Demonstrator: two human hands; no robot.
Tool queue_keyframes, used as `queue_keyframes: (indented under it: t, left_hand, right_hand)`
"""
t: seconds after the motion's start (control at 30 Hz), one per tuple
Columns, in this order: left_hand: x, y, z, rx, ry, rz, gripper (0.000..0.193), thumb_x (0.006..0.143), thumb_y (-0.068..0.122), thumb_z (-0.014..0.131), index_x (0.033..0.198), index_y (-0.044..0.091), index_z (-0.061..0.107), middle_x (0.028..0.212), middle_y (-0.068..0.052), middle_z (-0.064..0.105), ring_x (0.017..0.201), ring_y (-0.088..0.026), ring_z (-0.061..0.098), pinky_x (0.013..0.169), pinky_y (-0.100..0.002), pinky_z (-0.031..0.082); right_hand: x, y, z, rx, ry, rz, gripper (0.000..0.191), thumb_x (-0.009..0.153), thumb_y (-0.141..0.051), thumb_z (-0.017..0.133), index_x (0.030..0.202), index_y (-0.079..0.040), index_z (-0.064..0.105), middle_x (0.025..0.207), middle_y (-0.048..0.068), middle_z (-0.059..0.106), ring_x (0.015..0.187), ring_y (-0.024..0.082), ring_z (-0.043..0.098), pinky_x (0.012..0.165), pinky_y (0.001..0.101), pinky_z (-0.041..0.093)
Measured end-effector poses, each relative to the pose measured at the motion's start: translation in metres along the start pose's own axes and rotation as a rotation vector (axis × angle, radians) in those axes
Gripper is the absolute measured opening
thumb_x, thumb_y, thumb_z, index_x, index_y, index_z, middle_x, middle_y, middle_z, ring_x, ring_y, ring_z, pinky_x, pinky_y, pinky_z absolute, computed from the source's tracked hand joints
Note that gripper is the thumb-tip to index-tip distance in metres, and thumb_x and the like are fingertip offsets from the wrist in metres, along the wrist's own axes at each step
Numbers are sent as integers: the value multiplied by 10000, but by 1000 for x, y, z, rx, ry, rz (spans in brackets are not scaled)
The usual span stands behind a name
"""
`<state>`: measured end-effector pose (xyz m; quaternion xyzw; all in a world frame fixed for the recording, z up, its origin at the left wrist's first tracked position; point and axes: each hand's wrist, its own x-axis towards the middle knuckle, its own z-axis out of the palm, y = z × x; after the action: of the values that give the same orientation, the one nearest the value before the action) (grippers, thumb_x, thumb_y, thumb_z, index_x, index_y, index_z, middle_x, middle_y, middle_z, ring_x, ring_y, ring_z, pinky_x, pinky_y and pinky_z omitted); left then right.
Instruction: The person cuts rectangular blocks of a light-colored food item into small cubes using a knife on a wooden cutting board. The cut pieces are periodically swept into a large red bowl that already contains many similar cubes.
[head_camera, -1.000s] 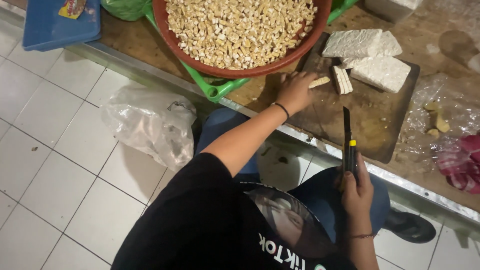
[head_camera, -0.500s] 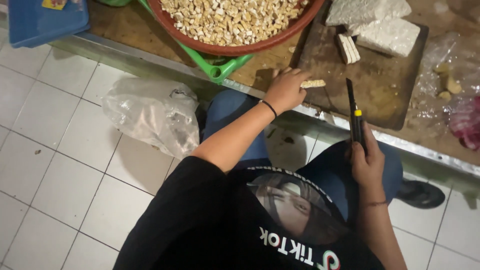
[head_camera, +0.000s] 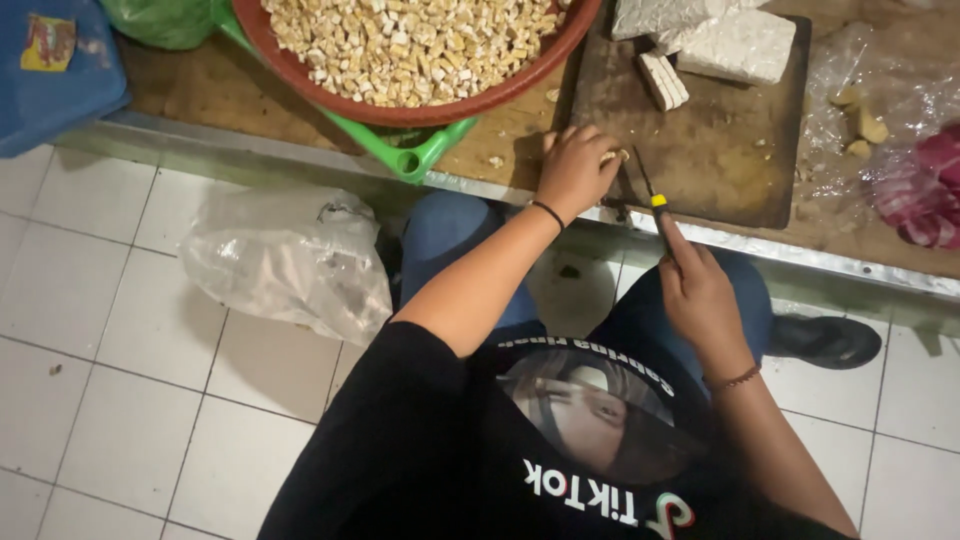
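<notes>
My left hand (head_camera: 575, 170) rests on the near left edge of a dark wooden cutting board (head_camera: 720, 160), fingers closed on a small pale strip of tempeh (head_camera: 608, 156). My right hand (head_camera: 697, 290) grips a knife (head_camera: 650, 190) with a yellow band on its handle, its blade pointing up toward the strip. White tempeh blocks (head_camera: 735, 45) and a cut slice (head_camera: 662, 80) lie at the far end of the board. A big red bowl (head_camera: 420, 105) full of diced tempeh sits to the left of the board.
A green basket (head_camera: 410, 155) sticks out under the bowl. A blue lid (head_camera: 55, 70) lies at far left, and a clear plastic bag (head_camera: 290, 260) on the white tiled floor. Plastic bags with scraps (head_camera: 880, 120) sit to the right of the board.
My left hand has pulled the tempeh strip toward the board's near edge and closed over it. The knife in my right hand has come up beside it.
</notes>
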<state>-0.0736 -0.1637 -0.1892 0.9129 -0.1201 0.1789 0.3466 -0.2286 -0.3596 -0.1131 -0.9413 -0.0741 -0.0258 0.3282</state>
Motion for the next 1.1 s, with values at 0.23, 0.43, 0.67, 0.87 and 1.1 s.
queue_keyframes:
  t: [0.23,0.43,0.67,0.87,1.1]
  left_hand:
    - [4,-5,2,-9,37,14,133,842,245,719,947,164,728,1008,-23,667,1061,-269,614,971,-493,376]
    - [9,-8,4,-15,34,18,123,840,238,721,944,172,725,979,-24,657,1038,-273,620,958,-487,369]
    - [8,-6,4,-15,38,28,103,852,231,713,932,166,716,966,-17,647,1023,-264,617,967,-486,361]
    - [5,-5,3,0,47,36,94,865,236,704,920,160,717,956,-25,642,1016,-276,611,965,-493,365]
    - [2,-5,2,19,53,44,127,893,273,703,906,147,718,962,-44,644,1020,-285,609,962,-499,365]
  right_hand:
    - [23,-17,3,-40,-32,-40,528,1002,-130,566,1523,-207,537,997,236,663,930,445,647,807,508,507]
    - [32,-15,1,-44,-61,-18,546,968,-126,569,1508,-201,530,1007,224,675,915,439,653,778,509,509]
    - [44,-17,2,-96,-75,-9,536,998,-139,567,1526,-215,522,961,239,669,875,469,650,754,543,506]
    - [46,-15,8,-90,-63,-25,518,1010,-137,565,1522,-204,524,976,258,667,873,488,645,740,554,504]
    - [18,-8,7,-57,-60,-30,530,994,-117,564,1519,-179,522,982,252,672,902,471,649,766,540,505]
